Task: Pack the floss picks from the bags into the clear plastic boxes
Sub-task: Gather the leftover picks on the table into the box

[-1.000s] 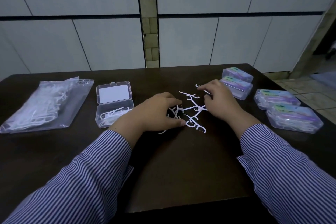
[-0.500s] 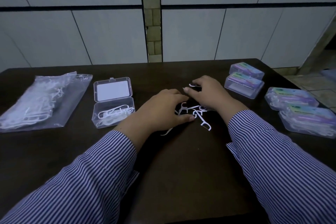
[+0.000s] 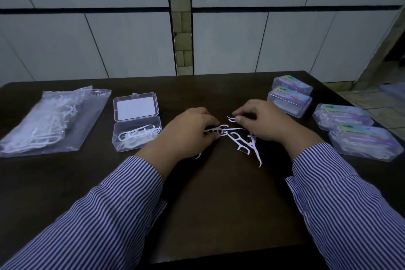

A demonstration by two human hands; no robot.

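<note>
Your left arm comes in from the lower left in a striped sleeve [image 3: 105, 215], forearm angled up and to the right, and your left hand [image 3: 188, 131] sits palm-down over the dark table [image 3: 219, 204] with its fingers curled around a small bundle of floss picks [image 3: 215, 131], the white ends poking out past your fingertips toward the middle. Just right of that, the loose floss picks [image 3: 243, 143] lie scattered on the table between your two hands, one long one trailing toward you. Your right arm mirrors the left, entering from the lower right, and your right hand [image 3: 263, 123] hovers over the far side of the scatter, thumb and forefinger pinching a single pick [image 3: 231, 119] by its curved head. Farther out, the bag [image 3: 43, 120] of picks lies flat at the left edge, the open clear box [image 3: 137, 124] beside it holds a few picks under its raised lid, and four closed, filled boxes [image 3: 355, 129] sit at the right. Compared with half a second ago, your hands have drawn slightly apart, the left now shows gathered picks sticking out of its grip, and the remaining scatter has spread a little to the right.
</note>
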